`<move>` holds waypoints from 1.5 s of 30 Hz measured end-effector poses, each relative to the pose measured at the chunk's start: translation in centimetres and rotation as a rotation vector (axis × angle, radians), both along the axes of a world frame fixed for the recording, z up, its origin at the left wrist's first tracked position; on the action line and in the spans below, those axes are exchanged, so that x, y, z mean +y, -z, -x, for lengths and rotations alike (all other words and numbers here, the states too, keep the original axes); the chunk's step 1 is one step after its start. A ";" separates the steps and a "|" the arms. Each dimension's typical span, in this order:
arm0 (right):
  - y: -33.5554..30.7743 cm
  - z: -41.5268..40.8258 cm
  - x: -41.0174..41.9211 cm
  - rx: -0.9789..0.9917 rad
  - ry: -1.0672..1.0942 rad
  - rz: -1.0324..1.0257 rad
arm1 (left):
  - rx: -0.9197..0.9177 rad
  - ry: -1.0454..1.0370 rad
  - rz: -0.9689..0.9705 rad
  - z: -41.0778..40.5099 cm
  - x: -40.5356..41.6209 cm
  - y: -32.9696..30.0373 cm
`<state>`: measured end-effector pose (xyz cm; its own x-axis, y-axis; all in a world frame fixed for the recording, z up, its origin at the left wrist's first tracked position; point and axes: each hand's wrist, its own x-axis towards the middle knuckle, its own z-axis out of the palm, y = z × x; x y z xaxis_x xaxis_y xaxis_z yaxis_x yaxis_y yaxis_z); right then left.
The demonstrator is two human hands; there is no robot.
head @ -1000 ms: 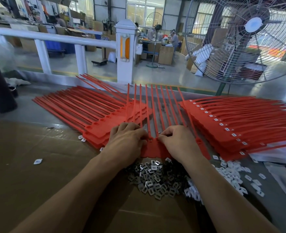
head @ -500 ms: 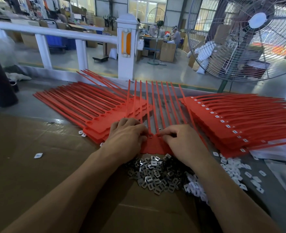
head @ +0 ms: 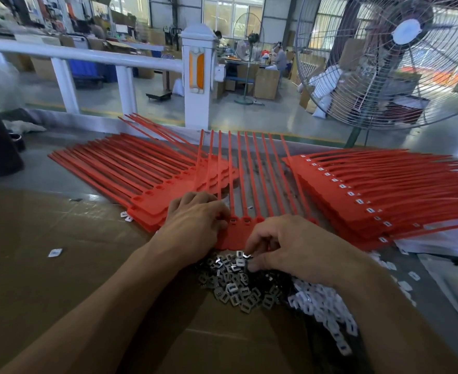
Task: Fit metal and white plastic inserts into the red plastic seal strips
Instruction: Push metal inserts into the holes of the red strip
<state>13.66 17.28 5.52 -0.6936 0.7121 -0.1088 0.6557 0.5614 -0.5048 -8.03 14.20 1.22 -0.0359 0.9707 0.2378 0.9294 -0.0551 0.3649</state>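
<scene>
Both hands work at the near edge of the desk (head: 47, 279). The left hand (head: 195, 225) lies knuckles-up on the red strip sheet (head: 236, 233), fingers curled over its head end and pinning it down. The right hand (head: 289, 247) has its fingers bent into the top of the metal inserts (head: 233, 282); whether the fingertips already pinch one cannot be told, since they are half buried in the pile.

The likeliest slip, judging from this — the pile is loose and tangled, so the fingers may lift two inserts at once, or one turned the wrong way, and it would then jam or sit crooked in its socket. The white inserts (head: 322, 309) lie touching the metal ones on the right, so a careless grab could bring up the wrong kind. If the left hand eases off, the light sheet may slide while an insert is pressed in.

The sheet in hand is a row of thin red tails running away from the person, joined at a flat tab, with small square sockets just beside the left fingers. A stack of sheets (head: 147, 184) lies to the left with sockets that look empty — the stack (head: 370, 201) to the right shows white squares in its sockets, so it seems finished.
</scene>
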 end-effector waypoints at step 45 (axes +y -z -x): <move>2.6 1.2 3.0 0.413 0.456 -0.213 | -0.057 0.001 -0.002 0.3 -0.4 0.1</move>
